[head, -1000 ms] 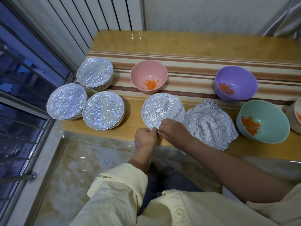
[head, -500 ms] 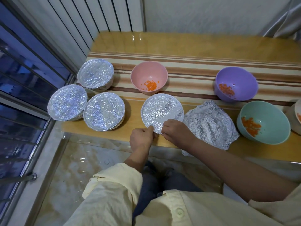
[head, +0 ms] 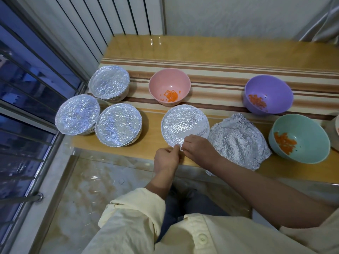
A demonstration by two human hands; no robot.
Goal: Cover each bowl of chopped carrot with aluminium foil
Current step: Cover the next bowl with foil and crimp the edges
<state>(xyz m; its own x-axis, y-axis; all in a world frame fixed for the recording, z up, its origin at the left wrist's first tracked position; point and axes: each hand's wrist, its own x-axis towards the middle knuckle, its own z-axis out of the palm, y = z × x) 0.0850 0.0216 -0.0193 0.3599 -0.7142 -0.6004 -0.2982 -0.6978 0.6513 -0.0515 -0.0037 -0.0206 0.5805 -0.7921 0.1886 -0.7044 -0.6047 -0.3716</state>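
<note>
Foil-wrapped covered bowls [head: 118, 124] cluster at the bench [head: 220, 48] left end by the window, probably finished ones parked out of the way; pink bowl [head: 159, 82] behind centre, open, carrot showing, not yet covered; front bowl [head: 167, 132] sits at the near bench edge, likely so both hands can reach its rim; foil cover [head: 185, 121] lies flat over its mouth; left hand [head: 166, 158] with fingers [head: 176, 147] curled, pinching the cover's near edge; right hand [head: 199, 149] just beside it, pinching the same edge, fingertips touching the left's; looks like the last crimp; loose foil sheets [head: 238, 142] just right, handy for next; purple bowl [head: 275, 88] and teal bowl [head: 310, 131] further right, open, waiting.
</note>
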